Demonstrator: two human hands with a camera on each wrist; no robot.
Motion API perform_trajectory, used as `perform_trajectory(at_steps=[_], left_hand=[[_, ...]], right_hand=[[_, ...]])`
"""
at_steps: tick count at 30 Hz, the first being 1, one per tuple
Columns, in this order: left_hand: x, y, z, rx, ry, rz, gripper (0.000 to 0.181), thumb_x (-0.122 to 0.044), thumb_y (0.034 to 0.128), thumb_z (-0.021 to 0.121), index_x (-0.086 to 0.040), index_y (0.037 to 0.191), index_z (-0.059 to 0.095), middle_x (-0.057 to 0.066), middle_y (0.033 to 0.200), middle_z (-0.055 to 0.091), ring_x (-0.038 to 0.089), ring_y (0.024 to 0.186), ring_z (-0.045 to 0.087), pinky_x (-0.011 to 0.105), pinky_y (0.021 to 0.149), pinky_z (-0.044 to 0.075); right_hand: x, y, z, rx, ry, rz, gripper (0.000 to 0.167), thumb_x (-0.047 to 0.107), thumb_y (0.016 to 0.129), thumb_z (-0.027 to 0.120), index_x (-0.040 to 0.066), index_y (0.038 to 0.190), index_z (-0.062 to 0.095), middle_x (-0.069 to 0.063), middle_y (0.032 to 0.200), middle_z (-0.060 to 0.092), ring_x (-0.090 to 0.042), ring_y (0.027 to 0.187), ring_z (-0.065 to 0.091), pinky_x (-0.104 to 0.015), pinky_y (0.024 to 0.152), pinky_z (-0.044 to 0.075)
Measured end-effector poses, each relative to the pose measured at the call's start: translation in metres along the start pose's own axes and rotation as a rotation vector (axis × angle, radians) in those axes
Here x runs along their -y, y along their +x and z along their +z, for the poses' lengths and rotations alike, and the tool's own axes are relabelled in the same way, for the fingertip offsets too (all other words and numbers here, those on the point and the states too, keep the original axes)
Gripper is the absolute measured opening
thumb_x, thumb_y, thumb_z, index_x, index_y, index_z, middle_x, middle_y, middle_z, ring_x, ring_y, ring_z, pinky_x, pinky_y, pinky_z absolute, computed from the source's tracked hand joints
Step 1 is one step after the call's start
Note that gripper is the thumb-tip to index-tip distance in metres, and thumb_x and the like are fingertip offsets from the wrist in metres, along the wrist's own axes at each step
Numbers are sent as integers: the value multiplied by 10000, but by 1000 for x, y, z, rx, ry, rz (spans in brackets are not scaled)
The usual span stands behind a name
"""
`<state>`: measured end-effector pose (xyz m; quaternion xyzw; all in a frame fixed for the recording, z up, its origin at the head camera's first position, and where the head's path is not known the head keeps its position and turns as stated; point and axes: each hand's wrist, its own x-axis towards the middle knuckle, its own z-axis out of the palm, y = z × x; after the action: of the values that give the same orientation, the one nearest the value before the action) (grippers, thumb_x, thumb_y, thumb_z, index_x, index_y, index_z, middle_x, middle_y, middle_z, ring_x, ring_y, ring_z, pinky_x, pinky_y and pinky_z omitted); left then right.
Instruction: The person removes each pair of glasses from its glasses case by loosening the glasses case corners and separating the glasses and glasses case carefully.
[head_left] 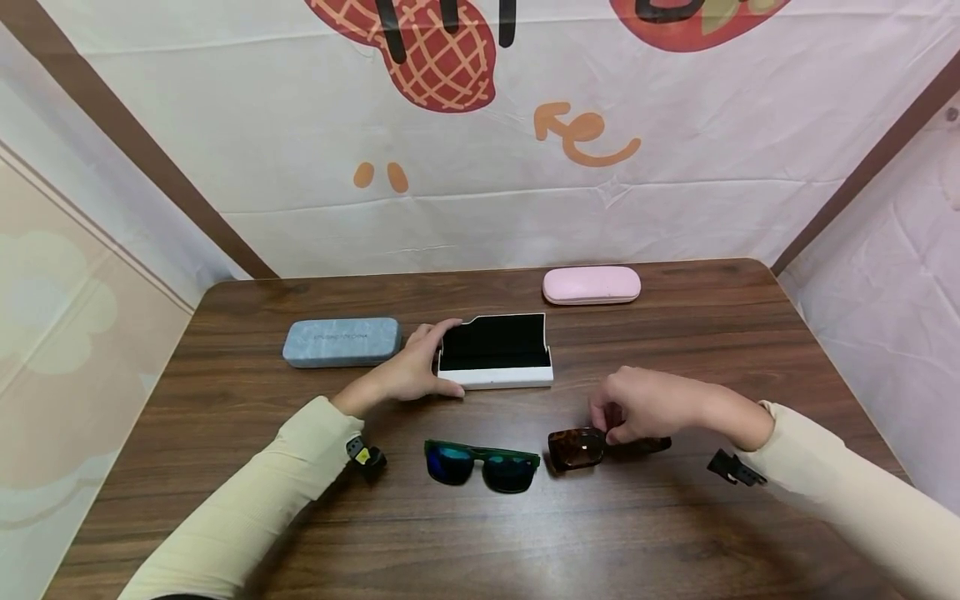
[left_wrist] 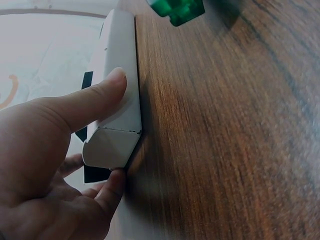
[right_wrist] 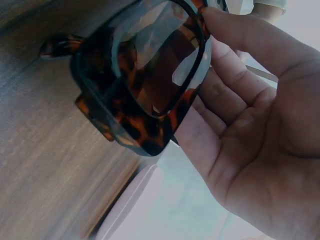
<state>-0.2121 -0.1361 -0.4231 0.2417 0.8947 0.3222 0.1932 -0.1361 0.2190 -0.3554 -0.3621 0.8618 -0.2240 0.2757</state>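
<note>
My left hand (head_left: pixel 408 367) grips the left end of an open white glasses case (head_left: pixel 495 378) with a black lining. In the left wrist view the thumb lies along the white case (left_wrist: pixel 120 65) and fingertips touch the near end's lower edge. My right hand (head_left: pixel 648 407) pinches tortoiseshell sunglasses (head_left: pixel 576 448) near the middle of the frame; the hand hides part of them. The right wrist view shows one lens and the tortoiseshell rim (right_wrist: pixel 145 130) up close, between thumb and fingers. Green-framed sunglasses (head_left: pixel 482 465) with dark bluish lenses lie on the table between both hands.
A light blue glasses case (head_left: pixel 342 342), closed, lies left of my left hand. Towards the back edge sits a closed pink glasses case (head_left: pixel 592 285). The brown wooden table (head_left: pixel 480 550) ends at a printed white cloth (head_left: pixel 487 225) behind it.
</note>
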Motion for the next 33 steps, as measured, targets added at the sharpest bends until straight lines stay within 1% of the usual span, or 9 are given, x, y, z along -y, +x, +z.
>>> perform_trajectory(at_steps=[5, 10, 17, 24, 33], left_hand=[[-2, -1, -1, 4, -3, -8, 1040, -306, 836, 868, -125, 1617, 207, 205, 1345, 409, 337, 1144, 398, 543, 953, 399], [-6, -1, -2, 8, -3, -1, 1034, -295, 838, 867, -120, 1616, 208, 208, 1355, 406, 339, 1146, 396, 540, 947, 400], [-3, -1, -1, 5, 5, -2, 1033, -300, 837, 867, -112, 1613, 211, 208, 1332, 414, 336, 1126, 403, 541, 937, 402], [-4, -2, -2, 4, -2, -8, 1041, -296, 835, 869, -126, 1618, 203, 215, 1389, 393, 351, 1201, 397, 561, 990, 396], [-2, -2, -1, 11, -7, -9, 1040, -310, 839, 865, -122, 1617, 201, 219, 1389, 386, 354, 1197, 392, 564, 984, 396]], right_hand=[[-3, -3, 5, 9, 5, 1, 232, 23, 793, 806, 190, 769, 648, 154, 747, 572, 8, 670, 516, -222, 618, 470], [-6, -4, 11, 15, 26, 6, 232, 28, 781, 818, 183, 758, 646, 151, 733, 565, 13, 653, 514, -216, 606, 464], [-8, -3, 16, 22, 39, 4, 235, 21, 774, 827, 168, 750, 646, 147, 709, 570, 18, 636, 514, -209, 592, 465], [-11, -2, 21, 24, 34, 10, 235, 24, 766, 832, 165, 753, 644, 152, 712, 568, 18, 641, 510, -206, 596, 460], [-13, 0, 22, 17, 28, 18, 236, 31, 753, 841, 167, 750, 648, 158, 707, 555, 18, 638, 492, -208, 594, 447]])
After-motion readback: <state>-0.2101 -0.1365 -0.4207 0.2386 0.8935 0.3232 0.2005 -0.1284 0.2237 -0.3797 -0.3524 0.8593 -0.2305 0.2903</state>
